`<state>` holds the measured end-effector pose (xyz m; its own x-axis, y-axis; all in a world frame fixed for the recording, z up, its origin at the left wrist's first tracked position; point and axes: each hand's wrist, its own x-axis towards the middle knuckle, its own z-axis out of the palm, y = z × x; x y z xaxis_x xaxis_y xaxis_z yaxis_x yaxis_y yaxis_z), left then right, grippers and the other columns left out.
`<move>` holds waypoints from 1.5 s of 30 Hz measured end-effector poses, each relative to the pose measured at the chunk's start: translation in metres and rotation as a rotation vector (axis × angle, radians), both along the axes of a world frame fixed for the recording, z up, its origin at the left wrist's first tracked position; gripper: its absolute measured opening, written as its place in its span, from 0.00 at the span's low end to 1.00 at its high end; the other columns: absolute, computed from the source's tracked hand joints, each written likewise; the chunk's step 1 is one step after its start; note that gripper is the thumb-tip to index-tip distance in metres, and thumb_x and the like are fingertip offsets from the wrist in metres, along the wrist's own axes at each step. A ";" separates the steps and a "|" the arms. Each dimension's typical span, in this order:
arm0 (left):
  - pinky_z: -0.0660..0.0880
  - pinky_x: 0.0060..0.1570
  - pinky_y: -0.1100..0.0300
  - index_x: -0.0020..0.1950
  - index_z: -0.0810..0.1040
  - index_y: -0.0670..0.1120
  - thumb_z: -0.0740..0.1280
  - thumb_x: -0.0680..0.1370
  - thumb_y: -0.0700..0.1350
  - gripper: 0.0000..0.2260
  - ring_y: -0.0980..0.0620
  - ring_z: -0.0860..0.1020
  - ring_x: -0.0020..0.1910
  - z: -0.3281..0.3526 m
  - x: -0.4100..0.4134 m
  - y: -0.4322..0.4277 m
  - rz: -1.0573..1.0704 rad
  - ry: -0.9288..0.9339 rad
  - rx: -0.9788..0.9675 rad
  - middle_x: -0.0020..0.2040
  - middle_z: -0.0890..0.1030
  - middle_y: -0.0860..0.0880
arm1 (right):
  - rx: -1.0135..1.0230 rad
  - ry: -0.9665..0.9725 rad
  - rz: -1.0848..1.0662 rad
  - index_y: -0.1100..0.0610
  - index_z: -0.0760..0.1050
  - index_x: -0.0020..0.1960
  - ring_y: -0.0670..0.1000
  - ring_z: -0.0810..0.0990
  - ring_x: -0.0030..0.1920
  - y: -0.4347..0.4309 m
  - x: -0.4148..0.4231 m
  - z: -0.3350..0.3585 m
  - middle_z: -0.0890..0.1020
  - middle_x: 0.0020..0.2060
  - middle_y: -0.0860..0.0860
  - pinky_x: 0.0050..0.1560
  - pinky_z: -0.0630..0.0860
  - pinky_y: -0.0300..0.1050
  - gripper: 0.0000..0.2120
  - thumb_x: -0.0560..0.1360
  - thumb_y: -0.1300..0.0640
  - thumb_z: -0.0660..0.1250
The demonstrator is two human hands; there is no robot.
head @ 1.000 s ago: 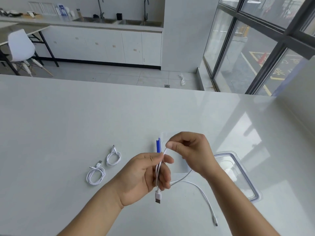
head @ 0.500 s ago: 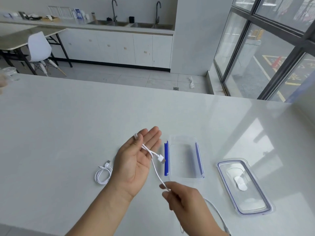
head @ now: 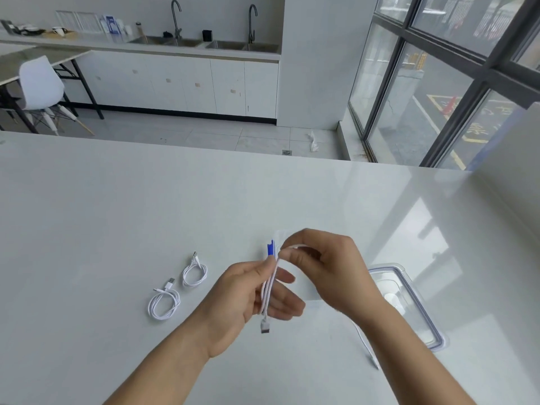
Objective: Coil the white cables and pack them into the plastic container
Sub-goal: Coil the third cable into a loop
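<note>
On white table [head: 117, 214], cables [head: 163, 305]; sinks [head: 242, 46] beyond.

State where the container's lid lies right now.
In the head view the clear lid lies on the white table, on the right side, just right of the right hand and forearm.

Left hand [head: 248, 299], right hand [head: 330, 273] bare; left forearm [head: 163, 372], right forearm [head: 409, 355] bare to frame edge.

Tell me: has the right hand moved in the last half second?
Yes. The right hand, pinching the cable, has gone away from the person: it was nearer than the container and now covers most of it, beside the lid.
</note>
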<state>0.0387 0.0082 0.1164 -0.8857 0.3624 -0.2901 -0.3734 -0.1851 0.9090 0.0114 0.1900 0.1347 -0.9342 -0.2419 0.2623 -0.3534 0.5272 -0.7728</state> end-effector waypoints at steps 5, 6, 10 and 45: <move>0.81 0.41 0.50 0.46 0.84 0.38 0.57 0.77 0.64 0.30 0.38 0.84 0.37 0.009 0.000 -0.006 -0.036 -0.199 0.348 0.37 0.85 0.36 | -0.332 -0.181 -0.038 0.52 0.84 0.40 0.41 0.73 0.28 0.001 -0.019 -0.017 0.79 0.28 0.41 0.31 0.69 0.31 0.07 0.77 0.58 0.73; 0.81 0.41 0.50 0.46 0.84 0.38 0.57 0.78 0.64 0.31 0.39 0.84 0.37 0.010 0.000 -0.007 -0.025 -0.230 0.449 0.37 0.85 0.37 | -0.394 -0.229 -0.051 0.53 0.84 0.40 0.42 0.70 0.26 -0.001 -0.019 -0.022 0.77 0.26 0.42 0.29 0.68 0.31 0.08 0.78 0.57 0.72; 0.83 0.48 0.48 0.50 0.84 0.34 0.59 0.78 0.62 0.31 0.39 0.86 0.48 0.015 0.002 -0.009 0.089 -0.228 0.723 0.46 0.87 0.36 | -0.441 -0.364 -0.065 0.52 0.83 0.39 0.43 0.66 0.26 -0.012 -0.002 -0.048 0.70 0.25 0.43 0.28 0.65 0.32 0.11 0.79 0.51 0.69; 0.80 0.42 0.52 0.55 0.80 0.34 0.52 0.74 0.74 0.43 0.38 0.85 0.41 0.012 -0.002 -0.012 -0.359 -0.170 0.489 0.46 0.85 0.33 | -0.448 -0.183 0.074 0.57 0.80 0.36 0.46 0.71 0.27 -0.004 -0.030 -0.001 0.76 0.24 0.50 0.30 0.70 0.39 0.08 0.71 0.57 0.77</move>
<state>0.0370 -0.0041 0.1284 -0.6402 0.7551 -0.1410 -0.6211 -0.4009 0.6734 -0.0182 0.1855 0.1334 -0.9592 -0.2106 0.1886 -0.2143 0.1066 -0.9709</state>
